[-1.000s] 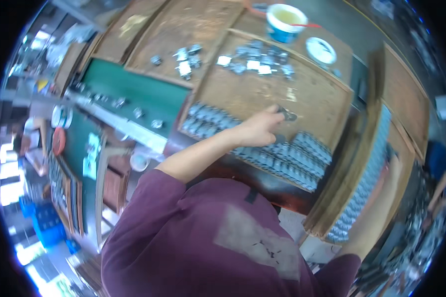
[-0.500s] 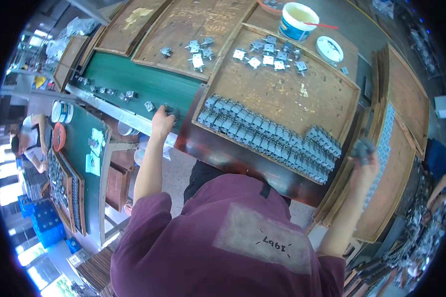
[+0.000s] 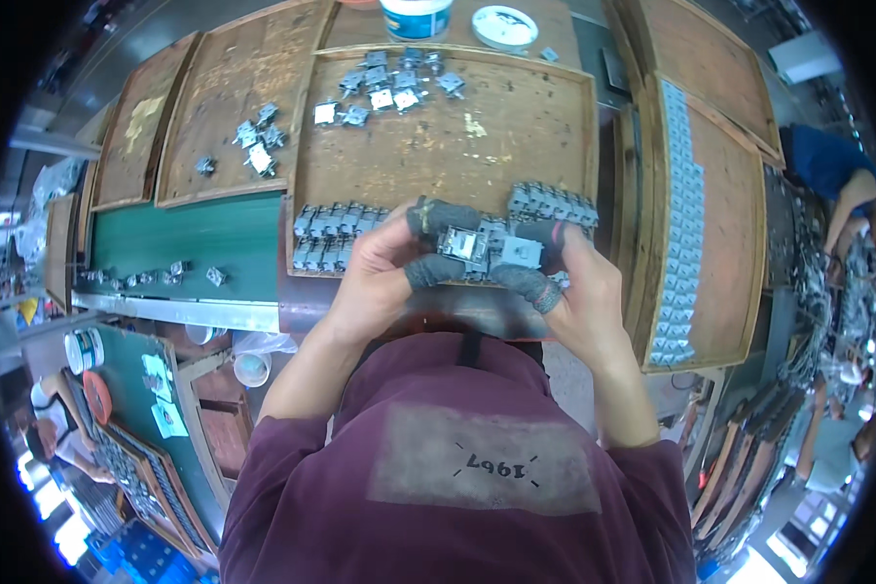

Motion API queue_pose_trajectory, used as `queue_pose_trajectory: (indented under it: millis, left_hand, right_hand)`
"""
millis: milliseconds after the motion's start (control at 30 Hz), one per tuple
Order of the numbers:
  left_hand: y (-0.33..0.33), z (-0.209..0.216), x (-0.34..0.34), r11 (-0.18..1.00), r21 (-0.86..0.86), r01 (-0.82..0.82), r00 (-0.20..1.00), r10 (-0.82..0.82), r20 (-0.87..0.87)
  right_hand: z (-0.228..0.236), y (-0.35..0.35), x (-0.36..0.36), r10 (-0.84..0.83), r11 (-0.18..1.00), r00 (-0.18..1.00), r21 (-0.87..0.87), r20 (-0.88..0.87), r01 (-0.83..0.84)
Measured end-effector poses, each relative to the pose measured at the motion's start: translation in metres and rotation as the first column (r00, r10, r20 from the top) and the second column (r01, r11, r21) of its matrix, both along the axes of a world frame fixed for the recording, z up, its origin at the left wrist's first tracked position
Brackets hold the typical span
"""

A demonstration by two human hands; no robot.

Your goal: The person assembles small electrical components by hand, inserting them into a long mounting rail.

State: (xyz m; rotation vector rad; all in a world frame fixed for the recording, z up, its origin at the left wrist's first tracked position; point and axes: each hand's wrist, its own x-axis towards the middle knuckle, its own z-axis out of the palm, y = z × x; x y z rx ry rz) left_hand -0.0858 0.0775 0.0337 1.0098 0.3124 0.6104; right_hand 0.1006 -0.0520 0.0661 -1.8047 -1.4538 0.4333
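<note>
My two hands meet above the near edge of a wooden tray, their fingertips in dark grey finger covers. My left hand (image 3: 384, 265) pinches a small block with a metal face (image 3: 462, 247) between thumb and finger. In my right hand (image 3: 582, 282), thumb and fingers close on a small grey block with a flat face (image 3: 522, 253). The two blocks are side by side, close together. Under and around my hands run rows of similar grey blocks (image 3: 333, 222); my hands hide the middle of these rows.
Loose blocks (image 3: 380, 78) lie at the far side of the wooden tray (image 3: 438, 161). A green belt (image 3: 185, 238) on the left carries several loose parts. At the right, another tray (image 3: 715, 292) holds rows of blocks. A bucket (image 3: 417, 18) and white lid (image 3: 504, 27) stand beyond.
My left hand has come from the green belt on the left, and my right hand from the right side. Both are now together in front of me. The view has turned to the right.
</note>
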Motion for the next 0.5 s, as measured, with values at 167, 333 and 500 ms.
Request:
queue_pose_trajectory:
  millis: [167,333,500]
  left_hand:
    - [-0.013,0.003,0.021,0.986,0.157,0.060,0.994,-0.044,-0.099]
    - [-0.028,-0.011,0.039,0.918,0.394,0.041,0.970,0.057,-0.235]
    - [-0.044,-0.011,0.050,0.806,0.590,0.057,0.885,0.233,-0.403]
  right_hand:
    - [0.007,-0.009,0.003,0.001,0.998,0.980,0.062,0.198,-0.014]
    - [-0.025,-0.005,0.007,-0.098,0.980,0.926,0.197,0.365,0.026]
    - [-0.043,-0.005,0.004,-0.161,0.973,0.928,0.209,0.336,0.093]
